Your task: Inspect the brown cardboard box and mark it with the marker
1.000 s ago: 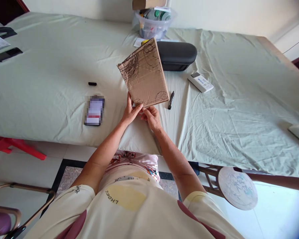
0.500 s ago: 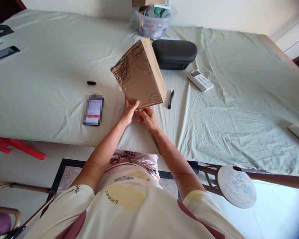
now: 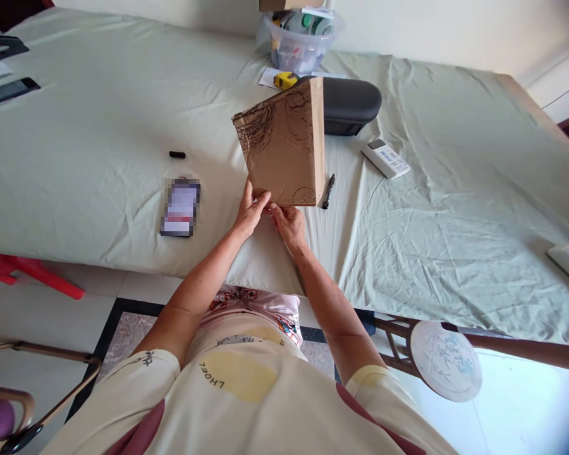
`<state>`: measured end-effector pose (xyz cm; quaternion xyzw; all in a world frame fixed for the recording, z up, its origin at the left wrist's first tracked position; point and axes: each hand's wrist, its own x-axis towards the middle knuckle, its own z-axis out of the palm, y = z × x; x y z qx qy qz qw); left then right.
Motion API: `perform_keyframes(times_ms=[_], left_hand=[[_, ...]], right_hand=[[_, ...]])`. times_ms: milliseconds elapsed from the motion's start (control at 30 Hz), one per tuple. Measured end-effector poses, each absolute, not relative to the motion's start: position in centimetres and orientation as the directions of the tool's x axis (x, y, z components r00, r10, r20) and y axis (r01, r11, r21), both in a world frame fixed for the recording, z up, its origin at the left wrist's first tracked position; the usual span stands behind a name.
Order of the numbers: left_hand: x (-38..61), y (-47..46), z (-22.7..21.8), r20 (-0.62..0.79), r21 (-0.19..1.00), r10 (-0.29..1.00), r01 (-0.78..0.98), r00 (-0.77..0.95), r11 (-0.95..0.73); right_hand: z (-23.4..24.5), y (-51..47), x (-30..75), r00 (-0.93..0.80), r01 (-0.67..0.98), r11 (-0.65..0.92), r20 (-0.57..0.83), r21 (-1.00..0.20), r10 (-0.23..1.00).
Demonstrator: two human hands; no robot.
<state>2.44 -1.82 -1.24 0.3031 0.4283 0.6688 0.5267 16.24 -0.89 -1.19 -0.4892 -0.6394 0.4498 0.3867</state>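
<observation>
A brown cardboard box (image 3: 282, 155) with black scribbles on its face is held up tilted over the cloth-covered table. My left hand (image 3: 253, 208) grips its lower left corner, thumb on the front face and the other fingers partly hidden behind. Against the bottom edge, my right hand (image 3: 289, 224) is closed with its fingertips at the box; part of these fingers is hidden. Just right of the box lies a black marker (image 3: 329, 191). Its black cap (image 3: 177, 154) lies apart, to the left, above a phone (image 3: 181, 208) with a blurred screen.
Behind the box are a black hard case (image 3: 353, 104), a yellow tape measure (image 3: 285, 79) and a clear plastic tub (image 3: 303, 47) of items. A white device (image 3: 386, 158) lies to the right. Another phone (image 3: 9, 91) is at the far left. A red stool (image 3: 33, 272) stands below the table edge.
The box has turned a little clockwise and shifted right, with both hands still at its lower edge. The tape measure behind it now shows more. The view has shifted slightly.
</observation>
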Motion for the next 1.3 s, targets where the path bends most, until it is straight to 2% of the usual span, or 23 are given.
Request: perform_keyframes(times_ms=[100, 267, 433, 533, 600, 667, 733, 800, 900, 1067, 1167, 1300], left_hand=[[2.1, -1.5, -1.8, -0.019, 0.910, 0.954, -0.400, -0.300, -0.107], [1.3, -1.0, -2.7, -0.007, 0.952, 0.938, -0.289, -0.347, -0.100], [1.6, -0.8, -2.7, 0.032, 0.976, 0.937, -0.193, -0.349, -0.106], [1.9, -0.7, -2.6, 0.001, 0.979, 0.918, -0.188, -0.396, -0.082], [1.9, -0.5, -2.5, -0.045, 0.963, 0.894, -0.256, -0.446, -0.079], [1.6, -0.4, -2.4, -0.101, 0.925, 0.883, -0.369, -0.459, -0.086], [1.2, -0.4, -2.2, -0.150, 0.868, 0.889, -0.488, -0.433, -0.091], [0.7, -0.6, -1.9, -0.188, 0.810, 0.901, -0.581, -0.390, -0.083], [0.3, -1.1, -1.4, -0.233, 0.751, 0.910, -0.658, -0.342, -0.055], [0.1, -1.5, -0.7, -0.321, 0.702, 0.900, -0.712, -0.296, 0.016], [-0.1, -1.5, -0.7, -0.340, 0.675, 0.898, -0.737, -0.278, 0.028], [-0.4, -1.4, -1.0, -0.314, 0.653, 0.908, -0.757, -0.276, -0.004]], right_hand=[[-1.4, -0.5, 16.8, -0.167, 0.317, 0.153, 0.104, -0.936, 0.981], [-1.1, 0.3, 17.6, -0.032, 0.263, 0.097, 0.092, -0.960, 0.995], [-0.7, 0.6, 17.8, -0.041, 0.224, 0.041, 0.033, -0.974, 0.999], [-0.7, 0.5, 17.8, -0.045, 0.319, 0.029, 0.015, -0.947, 0.999], [-0.6, 0.5, 18.0, -0.007, 0.407, 0.093, 0.098, -0.909, 0.995], [-0.2, 0.6, 18.5, 0.114, 0.459, 0.202, 0.283, -0.865, 0.952], [0.2, 0.9, 19.4, 0.259, 0.488, 0.310, 0.474, -0.816, 0.842], [0.7, 1.4, 20.6, 0.317, 0.526, 0.380, 0.589, -0.761, 0.743], [1.6, 2.1, 22.1, 0.245, 0.628, 0.417, 0.675, -0.658, 0.696], [4.1, 2.4, 22.0, -0.031, 0.711, 0.535, 0.740, -0.456, 0.672], [6.2, 3.9, 19.2, -0.220, 0.688, 0.634, 0.732, -0.353, 0.645], [7.0, 8.1, 13.4, -0.418, 0.657, 0.704, 0.646, -0.270, 0.638]])
